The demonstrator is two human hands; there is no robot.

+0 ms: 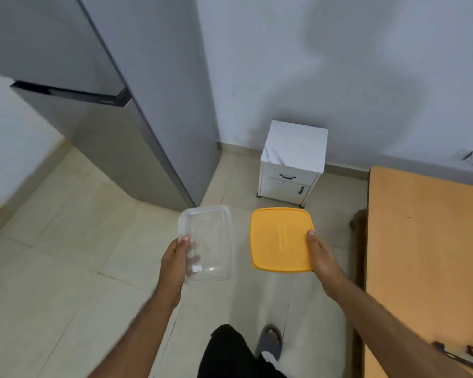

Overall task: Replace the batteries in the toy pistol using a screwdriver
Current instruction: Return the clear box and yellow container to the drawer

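My left hand (175, 261) grips an empty clear plastic container (209, 241) by its left side, thumb on the rim and fingers underneath. My right hand (322, 257) holds a flat orange lid (280, 240) by its right edge, thumb on top. Both are held out in front of me above the tiled floor, side by side and apart. At the frame's lower right corner, small dark objects (459, 353) lie on the wooden table; they are too cut off to identify. No toy pistol or screwdriver is clearly visible.
A grey fridge (107, 118) stands at the left against the wall. A small white cabinet (292, 162) with a drawer sits ahead by the wall. The orange-topped wooden table (421, 241) runs along the right. My sandalled foot (269, 342) is on the floor below.
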